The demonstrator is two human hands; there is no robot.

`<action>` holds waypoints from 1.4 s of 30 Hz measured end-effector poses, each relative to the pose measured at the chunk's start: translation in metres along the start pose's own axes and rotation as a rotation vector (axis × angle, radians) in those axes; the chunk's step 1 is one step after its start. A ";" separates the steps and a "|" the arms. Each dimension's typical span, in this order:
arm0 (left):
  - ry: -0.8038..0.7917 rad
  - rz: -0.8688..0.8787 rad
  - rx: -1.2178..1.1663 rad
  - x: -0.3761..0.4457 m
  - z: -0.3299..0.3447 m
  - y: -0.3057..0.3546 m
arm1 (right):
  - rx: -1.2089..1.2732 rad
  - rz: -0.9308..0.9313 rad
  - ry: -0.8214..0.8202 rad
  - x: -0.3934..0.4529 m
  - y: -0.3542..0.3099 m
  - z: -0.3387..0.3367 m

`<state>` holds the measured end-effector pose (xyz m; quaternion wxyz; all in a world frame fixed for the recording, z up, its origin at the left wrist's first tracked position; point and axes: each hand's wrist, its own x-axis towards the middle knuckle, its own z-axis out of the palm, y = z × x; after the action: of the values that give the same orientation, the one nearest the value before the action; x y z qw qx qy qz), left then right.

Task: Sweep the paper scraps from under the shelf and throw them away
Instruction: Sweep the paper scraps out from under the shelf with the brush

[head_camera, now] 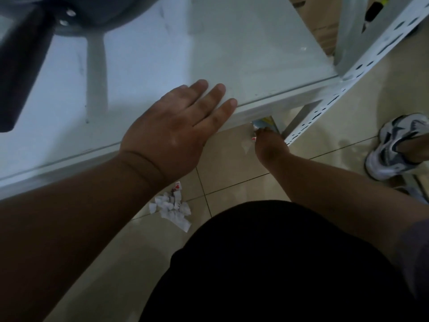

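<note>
Risk we note: right hand [269, 145], grip hidden, reaches under the white metal shelf [255, 66] where left hand [176, 129] lies spread, possibly scattering the torn white paper scraps [171, 206].

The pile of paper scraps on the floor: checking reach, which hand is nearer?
Left. The left hand rests on the shelf above the pile of paper scraps; the right hand reaches under the shelf farther right.

Left hand [171, 133] flat on shelf [232, 54] front edge. Right hand [270, 145] to its right, lower, at floor [336, 126] under shelf edge, apparently touching a scrap [254, 130]. Scrap pile [173, 209] on floor nearer, below left wrist. Shoe [394, 145] far right.
</note>
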<state>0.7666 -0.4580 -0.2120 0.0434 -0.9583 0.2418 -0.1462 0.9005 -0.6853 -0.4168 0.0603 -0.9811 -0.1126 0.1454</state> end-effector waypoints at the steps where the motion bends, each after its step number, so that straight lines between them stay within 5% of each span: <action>1: 0.003 -0.001 0.001 0.000 0.000 0.000 | -0.006 -0.012 -0.015 0.000 0.000 0.001; 17: 0.024 -0.009 0.015 -0.001 0.000 0.002 | -0.154 -0.340 -0.045 -0.067 -0.018 0.031; 27: 0.031 -0.007 0.028 -0.002 0.003 0.001 | -0.077 -0.097 0.021 -0.041 0.004 0.008; 39: 0.036 -0.008 0.044 -0.001 0.004 0.001 | -0.087 -0.437 -0.135 -0.093 -0.021 0.031; 42: 0.027 -0.015 0.048 -0.002 0.006 0.000 | -0.062 -0.530 -0.048 -0.095 -0.017 0.024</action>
<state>0.7666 -0.4573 -0.2181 0.0620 -0.9567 0.2314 -0.1651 0.8007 -0.6894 -0.4115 0.0636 -0.9151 -0.3711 0.1444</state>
